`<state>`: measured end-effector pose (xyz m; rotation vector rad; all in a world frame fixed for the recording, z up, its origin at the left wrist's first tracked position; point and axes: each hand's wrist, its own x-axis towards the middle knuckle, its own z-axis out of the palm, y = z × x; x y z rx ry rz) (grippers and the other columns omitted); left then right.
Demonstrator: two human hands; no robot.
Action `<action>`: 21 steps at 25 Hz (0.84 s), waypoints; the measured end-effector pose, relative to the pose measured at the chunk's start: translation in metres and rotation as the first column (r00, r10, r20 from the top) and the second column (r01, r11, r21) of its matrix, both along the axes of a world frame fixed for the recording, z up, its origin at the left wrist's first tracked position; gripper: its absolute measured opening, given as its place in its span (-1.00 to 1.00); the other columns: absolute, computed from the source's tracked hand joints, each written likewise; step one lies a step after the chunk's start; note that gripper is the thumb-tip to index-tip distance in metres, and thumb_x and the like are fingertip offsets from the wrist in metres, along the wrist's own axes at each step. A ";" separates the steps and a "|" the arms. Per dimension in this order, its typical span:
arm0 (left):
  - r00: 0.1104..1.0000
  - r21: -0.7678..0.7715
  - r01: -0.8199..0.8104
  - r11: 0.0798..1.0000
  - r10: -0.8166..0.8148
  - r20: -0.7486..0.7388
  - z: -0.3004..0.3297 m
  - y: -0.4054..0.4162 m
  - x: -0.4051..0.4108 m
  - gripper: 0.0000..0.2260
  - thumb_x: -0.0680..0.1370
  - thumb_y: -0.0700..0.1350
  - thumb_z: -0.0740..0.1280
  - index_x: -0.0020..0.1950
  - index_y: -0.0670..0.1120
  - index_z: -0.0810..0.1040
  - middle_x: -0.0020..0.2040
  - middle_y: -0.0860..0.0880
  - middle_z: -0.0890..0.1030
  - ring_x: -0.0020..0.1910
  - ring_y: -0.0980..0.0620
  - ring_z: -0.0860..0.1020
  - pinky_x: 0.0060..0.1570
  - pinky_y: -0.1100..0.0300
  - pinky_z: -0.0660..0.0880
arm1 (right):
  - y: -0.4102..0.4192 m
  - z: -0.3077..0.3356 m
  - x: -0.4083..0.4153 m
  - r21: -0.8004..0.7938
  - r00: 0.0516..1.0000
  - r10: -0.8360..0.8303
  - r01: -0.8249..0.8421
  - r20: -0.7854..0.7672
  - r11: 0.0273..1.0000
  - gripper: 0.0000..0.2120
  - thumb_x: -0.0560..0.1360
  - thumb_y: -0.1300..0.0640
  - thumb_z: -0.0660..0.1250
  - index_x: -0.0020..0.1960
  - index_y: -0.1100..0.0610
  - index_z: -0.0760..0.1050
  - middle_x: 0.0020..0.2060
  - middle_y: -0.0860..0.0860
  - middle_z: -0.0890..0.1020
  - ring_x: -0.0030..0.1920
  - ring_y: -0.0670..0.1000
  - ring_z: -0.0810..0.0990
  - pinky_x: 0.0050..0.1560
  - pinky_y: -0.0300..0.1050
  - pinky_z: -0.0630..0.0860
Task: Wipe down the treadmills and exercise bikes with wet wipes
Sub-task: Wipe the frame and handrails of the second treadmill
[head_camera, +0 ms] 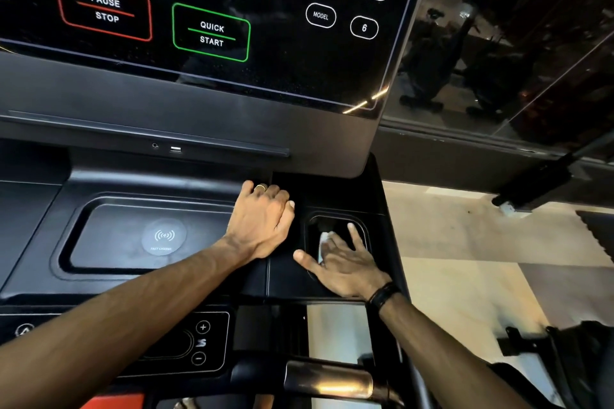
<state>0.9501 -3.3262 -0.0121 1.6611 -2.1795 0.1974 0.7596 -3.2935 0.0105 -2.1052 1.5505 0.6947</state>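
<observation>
A black treadmill console (186,103) fills the view, with a glossy touch panel showing PAUSE/STOP and QUICK START buttons. Below it lies a tray with a wireless charging pad (163,236). At the right sits a cup-holder recess (335,226). My right hand (342,262) reaches into that recess with fingers spread, pressing a white wet wipe (323,244) against its inside. My left hand (262,219) rests on the console ledge between the tray and the cup holder, its fingers bent over the surface and holding nothing I can see.
A metal handlebar (332,382) runs across the bottom. A small control pad with plus and minus keys (201,342) sits at the lower left. Light floor (465,259) lies to the right, below a dark glass wall (515,43). Another machine's part (564,359) is at the lower right.
</observation>
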 end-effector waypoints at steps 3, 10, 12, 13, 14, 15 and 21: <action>1.000 0.003 0.002 1.000 -0.002 0.001 0.000 0.001 0.000 -0.63 0.59 0.02 0.00 -0.22 -0.08 0.51 -0.26 -0.08 0.58 -0.29 -0.10 0.51 -0.06 -0.02 0.28 | 0.003 0.017 -0.001 0.072 0.983 0.020 -0.008 -0.181 0.997 0.14 0.38 -0.51 -0.47 0.37 0.19 0.51 0.52 0.25 0.28 0.60 0.00 0.03 0.48 0.17 -0.49; 1.000 -0.016 -0.005 1.000 0.005 -0.002 0.000 -0.001 -0.001 -0.63 0.59 0.01 0.01 -0.22 -0.09 0.52 -0.27 -0.10 0.58 -0.30 -0.12 0.52 -0.06 -0.03 0.31 | 0.026 0.004 -0.009 0.097 0.959 -0.096 0.072 0.266 0.993 0.08 0.38 -0.56 -0.38 0.46 0.13 0.39 0.53 0.10 0.33 0.58 -0.13 0.08 0.57 0.00 -0.33; 1.000 -0.010 0.004 1.000 -0.004 0.003 0.000 0.000 -0.001 -0.63 0.59 0.01 0.01 -0.22 -0.09 0.52 -0.27 -0.10 0.58 -0.31 -0.12 0.51 -0.06 -0.03 0.31 | 0.014 -0.002 -0.007 0.057 0.981 -0.057 0.048 0.184 0.997 0.06 0.43 -0.52 -0.37 0.54 0.19 0.28 0.59 0.09 0.17 0.59 -0.14 -0.03 0.53 0.03 -0.42; 1.000 -0.012 0.002 1.000 -0.002 0.008 0.001 0.001 -0.001 -0.63 0.59 0.01 0.01 -0.23 -0.09 0.52 -0.28 -0.09 0.58 -0.31 -0.12 0.51 -0.07 -0.03 0.30 | 0.011 -0.002 -0.006 0.031 0.989 -0.059 0.055 0.137 0.998 0.11 0.39 -0.55 -0.40 0.54 0.19 0.28 0.60 0.09 0.15 0.60 -0.11 -0.05 0.51 0.03 -0.45; 1.000 -0.012 0.000 1.000 0.000 0.010 0.001 0.001 -0.001 -0.63 0.59 0.01 0.01 -0.23 -0.09 0.51 -0.28 -0.09 0.57 -0.32 -0.11 0.51 -0.07 -0.02 0.30 | 0.011 -0.002 -0.005 0.016 0.993 -0.068 0.067 0.093 0.998 0.19 0.33 -0.57 -0.45 0.49 0.19 0.38 0.58 0.13 0.20 0.60 -0.07 -0.01 0.51 0.04 -0.45; 1.000 -0.018 0.000 1.000 0.001 0.010 0.001 0.001 -0.001 -0.63 0.59 0.01 0.01 -0.24 -0.09 0.51 -0.28 -0.09 0.57 -0.32 -0.12 0.51 -0.07 -0.02 0.30 | 0.014 0.000 -0.003 -0.010 0.995 -0.081 0.082 0.053 0.997 0.22 0.31 -0.57 -0.49 0.36 0.21 0.51 0.52 0.18 0.32 0.59 -0.02 0.08 0.54 0.06 -0.40; 1.000 -0.041 -0.003 0.999 0.003 0.017 0.000 -0.001 -0.002 -0.64 0.58 0.00 0.03 -0.24 -0.09 0.52 -0.29 -0.10 0.58 -0.32 -0.12 0.51 -0.08 -0.02 0.31 | 0.043 -0.003 0.011 -0.212 0.844 -0.297 0.423 0.446 0.881 -0.43 0.51 -0.41 0.19 -0.18 0.11 0.57 -0.17 0.04 0.68 -0.05 0.10 0.62 -0.02 -0.04 0.47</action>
